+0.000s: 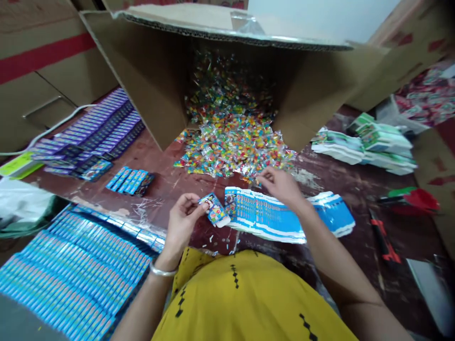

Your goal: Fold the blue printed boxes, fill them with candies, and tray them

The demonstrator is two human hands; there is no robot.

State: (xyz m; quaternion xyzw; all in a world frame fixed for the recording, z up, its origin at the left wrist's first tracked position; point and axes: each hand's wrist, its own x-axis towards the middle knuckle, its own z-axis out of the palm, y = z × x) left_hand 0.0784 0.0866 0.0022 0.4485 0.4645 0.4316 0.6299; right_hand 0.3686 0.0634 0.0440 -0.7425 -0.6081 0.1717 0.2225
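Between the thumb and fingers of my left hand [185, 215] is a small blue printed carton [214, 210], tilted, with a white flap at its lower end. My right hand [280, 187] reaches to the near edge of a heap of clear packets of coloured candies [227, 147]. Its fingertips are pinched together at a small packet there; the exact grip is partly hidden. Below my right wrist, a fanned row of flat blue cartons [270, 215] lies on the table, its left end close to the held carton.
A large cardboard box [142, 71] lies open towards me, spilling the packets. Purple cartons [103, 123] and a few blue cartons [131, 181] are at left, above a tray of blue cartons [71, 274]. Green-white flat cartons [377, 142] and a red-black cutter [384, 237] lie right.
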